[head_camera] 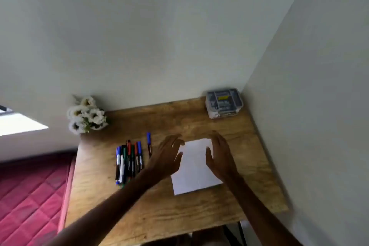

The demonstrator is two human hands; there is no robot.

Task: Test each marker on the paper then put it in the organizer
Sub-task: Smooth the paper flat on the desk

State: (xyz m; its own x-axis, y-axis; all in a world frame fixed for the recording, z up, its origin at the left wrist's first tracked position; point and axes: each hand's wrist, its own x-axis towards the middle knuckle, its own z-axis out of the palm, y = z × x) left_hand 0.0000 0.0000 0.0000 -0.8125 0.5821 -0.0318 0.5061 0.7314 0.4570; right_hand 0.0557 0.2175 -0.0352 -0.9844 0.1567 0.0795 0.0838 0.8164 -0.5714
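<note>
On the table (pixel 159 211), the paper (pixel 194 168) lies right of centre, a row of markers (pixel 128 161) to its left, one separate marker (pixel 149 145) between them, the organizer (pixel 224 103) in the far right corner, flowers (pixel 85 115) at the far left.

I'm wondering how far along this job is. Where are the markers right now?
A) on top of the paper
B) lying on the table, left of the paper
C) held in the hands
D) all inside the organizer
B: the markers lie on the wooden table left of the paper, and the left hand and right hand hold nothing.
</note>
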